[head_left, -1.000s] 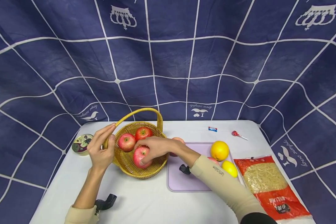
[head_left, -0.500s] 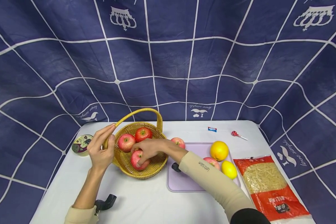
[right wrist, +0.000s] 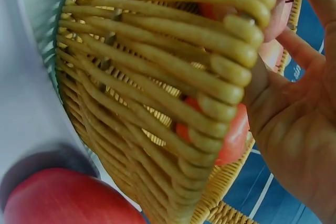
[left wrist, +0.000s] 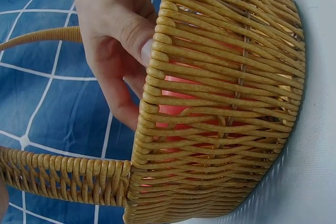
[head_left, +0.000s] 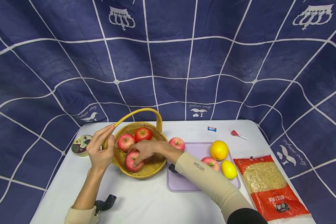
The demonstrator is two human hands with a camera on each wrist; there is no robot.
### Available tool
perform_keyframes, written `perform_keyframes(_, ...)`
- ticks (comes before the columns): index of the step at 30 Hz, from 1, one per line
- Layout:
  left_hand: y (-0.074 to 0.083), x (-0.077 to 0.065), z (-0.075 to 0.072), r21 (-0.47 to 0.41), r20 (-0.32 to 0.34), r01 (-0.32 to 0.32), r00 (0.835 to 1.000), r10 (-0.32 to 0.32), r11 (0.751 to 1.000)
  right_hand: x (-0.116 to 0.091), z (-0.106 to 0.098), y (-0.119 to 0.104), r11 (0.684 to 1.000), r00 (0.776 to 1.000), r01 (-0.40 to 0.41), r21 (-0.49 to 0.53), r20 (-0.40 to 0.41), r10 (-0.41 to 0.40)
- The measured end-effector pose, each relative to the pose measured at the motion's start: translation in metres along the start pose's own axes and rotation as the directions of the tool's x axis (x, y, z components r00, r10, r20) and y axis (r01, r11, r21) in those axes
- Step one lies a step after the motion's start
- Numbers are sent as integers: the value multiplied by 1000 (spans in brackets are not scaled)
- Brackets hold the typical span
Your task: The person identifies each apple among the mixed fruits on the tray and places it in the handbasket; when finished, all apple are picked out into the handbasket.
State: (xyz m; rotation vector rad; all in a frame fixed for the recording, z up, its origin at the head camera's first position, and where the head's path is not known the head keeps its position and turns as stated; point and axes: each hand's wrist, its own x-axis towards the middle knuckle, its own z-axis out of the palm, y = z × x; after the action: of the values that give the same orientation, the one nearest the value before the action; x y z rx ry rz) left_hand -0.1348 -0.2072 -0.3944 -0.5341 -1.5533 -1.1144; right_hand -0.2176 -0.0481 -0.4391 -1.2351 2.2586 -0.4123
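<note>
A yellow wicker basket (head_left: 154, 168) stands on the white table, with two apples (head_left: 126, 142) at its back left. Its arched handle (head_left: 140, 110) is gripped at the left end by my left hand (head_left: 101, 154), thumb on one side and fingers on the other. Inside the basket, my right hand (head_left: 145, 150) holds a third apple (head_left: 132, 162) near the front left, thumb and fingers around it. In the left wrist view, the right hand (left wrist: 118, 35) reaches over the woven rim, and the wall partly hides the apples.
Right of the basket is a lilac tray (head_left: 182, 183) with an apple (head_left: 211, 163), an orange (head_left: 219, 150) and a lemon (head_left: 229, 170). Another apple (head_left: 177, 144) lies between. Around them are a red noodle packet (head_left: 271, 186), a lollipop (head_left: 234, 133), a small wrapped sweet (head_left: 212, 128) and a round tin (head_left: 81, 145).
My right hand has moved left and slightly forward inside the basket with the apple. The forearm has uncovered the apple on the tray. My left hand has stayed on the handle.
</note>
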Motion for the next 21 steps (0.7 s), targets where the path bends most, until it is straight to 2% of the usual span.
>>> perform_keyframes(7,1,0,1,5,-6,-2,1000,2,1000,6,5,-1,998,998,55,-21,-37,-56)
perform_keyframes(13,2,0,0,7,-2,-4,1000,4,1000,9,6,-5,996,997,29,-83,-75,-35)
perform_keyframes(21,0,-1,0,7,8,-3,1000,3,1000,8,6,-7,995,995,21,-94,-93,-30)
